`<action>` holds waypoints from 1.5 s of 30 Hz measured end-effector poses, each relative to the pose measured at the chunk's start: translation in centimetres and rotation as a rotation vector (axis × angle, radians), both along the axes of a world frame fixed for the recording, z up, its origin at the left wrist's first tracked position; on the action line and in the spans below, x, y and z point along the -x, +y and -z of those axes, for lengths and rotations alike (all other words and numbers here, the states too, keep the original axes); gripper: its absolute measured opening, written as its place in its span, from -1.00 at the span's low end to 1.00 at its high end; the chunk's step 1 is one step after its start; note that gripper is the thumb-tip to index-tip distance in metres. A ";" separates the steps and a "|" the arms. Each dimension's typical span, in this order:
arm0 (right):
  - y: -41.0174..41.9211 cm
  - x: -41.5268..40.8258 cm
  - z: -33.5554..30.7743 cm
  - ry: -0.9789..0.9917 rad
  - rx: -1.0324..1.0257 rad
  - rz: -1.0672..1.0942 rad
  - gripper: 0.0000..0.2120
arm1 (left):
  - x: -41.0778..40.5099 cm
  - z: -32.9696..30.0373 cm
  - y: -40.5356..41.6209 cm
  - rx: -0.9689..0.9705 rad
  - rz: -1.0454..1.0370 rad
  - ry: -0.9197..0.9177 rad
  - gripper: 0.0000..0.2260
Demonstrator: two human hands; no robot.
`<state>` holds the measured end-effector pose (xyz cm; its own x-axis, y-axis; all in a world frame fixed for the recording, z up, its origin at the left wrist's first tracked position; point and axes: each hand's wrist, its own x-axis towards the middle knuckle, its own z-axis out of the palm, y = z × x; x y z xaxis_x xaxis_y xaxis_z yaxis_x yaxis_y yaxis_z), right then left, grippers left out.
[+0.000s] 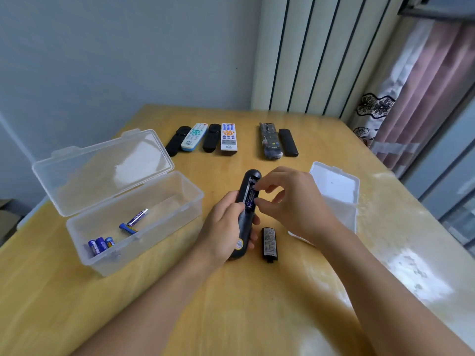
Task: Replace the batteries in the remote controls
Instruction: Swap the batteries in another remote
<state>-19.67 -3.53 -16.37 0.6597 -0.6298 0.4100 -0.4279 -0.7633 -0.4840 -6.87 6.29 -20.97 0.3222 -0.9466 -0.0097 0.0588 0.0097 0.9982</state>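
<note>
My left hand [224, 228] grips a black remote [246, 222] face down above the table, its battery bay uncovered. A purple battery [250, 199] lies in the bay. My right hand [288, 199] pinches at that battery with thumb and forefinger. The remote's black battery cover [269, 244] lies on the table just right of the remote. Several blue and purple batteries [101, 245] lie in an open clear plastic box [164, 217] at the left.
Several remotes lie in a row at the far side: black and white ones [203, 137] to the left, two dark ones [279, 141] to the right. A second clear box [341, 191] stands behind my right hand. A curtain hangs at the right.
</note>
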 end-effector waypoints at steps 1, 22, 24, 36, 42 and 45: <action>0.0 -0.1 0.2 -0.017 -0.008 0.007 -0.76 | 0.0 0.1 0.0 0.008 -0.005 -0.003 -0.74; 0.7 -0.9 0.2 -0.118 0.004 0.052 -0.83 | 0.5 0.3 -0.1 0.017 -0.073 0.043 -0.81; 0.6 -0.6 0.1 -0.055 -0.011 0.028 -0.72 | 0.6 0.2 -0.3 0.021 -0.074 0.072 -0.76; 0.3 -0.4 -0.2 0.033 0.021 -0.016 -0.62 | 0.6 0.4 -0.2 0.047 -0.071 -0.036 -0.70; -0.2 -0.2 -0.2 0.067 -0.006 -0.061 -0.65 | 0.7 0.4 -0.1 0.042 -0.049 -0.069 -0.70; -0.3 -0.2 -0.1 0.075 -0.005 -0.061 -0.66 | 0.7 0.3 0.0 0.026 -0.051 -0.075 -0.69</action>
